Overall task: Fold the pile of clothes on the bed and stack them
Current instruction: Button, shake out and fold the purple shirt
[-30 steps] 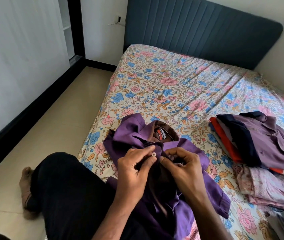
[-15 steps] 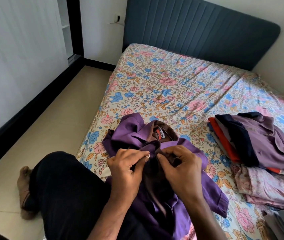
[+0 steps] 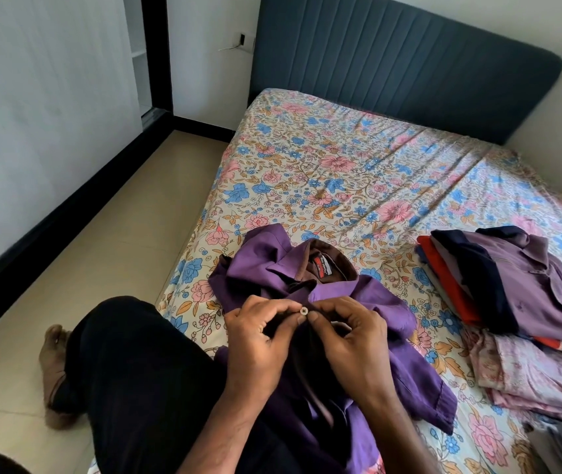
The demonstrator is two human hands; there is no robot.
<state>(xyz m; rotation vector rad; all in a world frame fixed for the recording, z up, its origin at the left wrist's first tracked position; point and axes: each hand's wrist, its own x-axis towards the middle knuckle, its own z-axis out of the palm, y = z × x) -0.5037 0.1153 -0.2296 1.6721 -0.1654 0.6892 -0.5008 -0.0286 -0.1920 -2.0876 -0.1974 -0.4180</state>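
Both hands are held over the front of a purple shirt [image 3: 341,388] that is spread at the near edge of the bed [image 3: 358,172]. The left hand [image 3: 259,347] is curled, with thumb and forefinger pinched on the shirt's front edge just beside a small pale button [image 3: 303,310]. The right hand [image 3: 351,340] is curled likewise, its forefinger tip set against the button and the cloth gripped beneath it; the 2 hands meet at that point. The shirt is laid collar away from the person, with a brown inner collar and a red label [image 3: 320,265] shown just beyond the hands. A leg in black trousers [image 3: 135,388] is seen left of the shirt, and a bare foot [image 3: 53,364] is rested on the tiled floor [image 3: 101,241] beyond it. Right of the shirt, near but apart from it, a pile of clothes [image 3: 519,302] is heaped on the floral sheet: a mauve shirt and a navy piece on top, red and pink cloth below. Beyond the shirt the sheet is stretched to a dark blue padded headboard [image 3: 409,70] against the wall.
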